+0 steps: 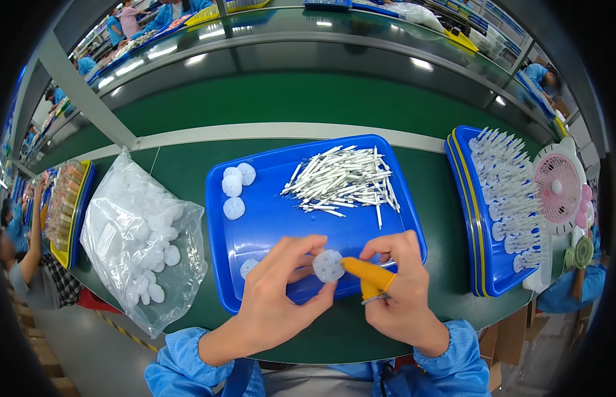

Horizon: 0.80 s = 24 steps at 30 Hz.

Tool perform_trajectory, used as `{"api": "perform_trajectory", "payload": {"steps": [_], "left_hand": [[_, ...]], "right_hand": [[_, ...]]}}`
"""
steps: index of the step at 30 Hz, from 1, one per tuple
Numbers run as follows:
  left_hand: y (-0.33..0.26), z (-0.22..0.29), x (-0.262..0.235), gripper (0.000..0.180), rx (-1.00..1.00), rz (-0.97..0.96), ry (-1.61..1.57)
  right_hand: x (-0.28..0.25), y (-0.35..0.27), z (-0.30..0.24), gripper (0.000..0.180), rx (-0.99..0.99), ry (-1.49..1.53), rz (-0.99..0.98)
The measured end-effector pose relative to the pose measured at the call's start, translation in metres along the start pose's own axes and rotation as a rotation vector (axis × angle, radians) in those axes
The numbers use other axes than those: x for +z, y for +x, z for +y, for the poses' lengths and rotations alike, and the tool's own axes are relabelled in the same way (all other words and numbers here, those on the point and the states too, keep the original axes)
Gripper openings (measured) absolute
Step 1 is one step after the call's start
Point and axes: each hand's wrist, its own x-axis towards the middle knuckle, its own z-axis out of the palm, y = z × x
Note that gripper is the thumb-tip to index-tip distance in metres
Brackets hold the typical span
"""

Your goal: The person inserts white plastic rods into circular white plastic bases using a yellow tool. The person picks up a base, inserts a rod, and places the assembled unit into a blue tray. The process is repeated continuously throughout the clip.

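Take the big blue plastic tray with a low rim (271, 228) as the clock. At six o'clock, over the near part of the tray, there is a round white plastic disc with little holes (328, 266). The left hand (275, 288), at seven o'clock, has its grip pinched on that disc, with the thumb below and a finger above. The right hand (402, 288), at four o'clock, comes close from the other side, and the tip of its yellow finger cover (366, 271) looks to be just at the disc's edge (a bright yellow, easy to spot). I cannot tell if the right grip is pressed together or holding something small. Both arms wear puffy light blue sleeves (187, 354). In the tray, a messy heap of thin white sticks (341, 177) lies at one o'clock. Four more white discs (234, 208) sit at ten o'clock, and another one (249, 268) is at eight o'clock, just beside the left hand. Outside the tray, at nine o'clock, a clear plastic bag (106, 221) full of white discs lies on the dark green tabletop (179, 169). At three o'clock there is a stack of blue and yellow trays (478, 245), with many white sticks on round white bases (506, 192) in the top one. Past that stands a pink and white fan (557, 187).
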Motion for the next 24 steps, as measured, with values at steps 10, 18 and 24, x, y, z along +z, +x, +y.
{"api": "perform_trajectory", "payload": {"steps": [10,18,24], "left_hand": [[0.001,-0.008,-0.004,0.066,-0.112,-0.08,-0.329],[-0.005,-0.003,-0.002,0.064,-0.131,-0.155,-0.443],[-0.005,0.002,-0.003,0.041,-0.134,-0.166,-0.218]], "right_hand": [[-0.001,-0.005,0.01,0.041,0.046,0.119,0.035],[-0.056,-0.033,0.004,0.031,0.298,0.351,-0.003],[-0.147,-0.087,0.028,0.018,0.621,0.159,0.648]]}}
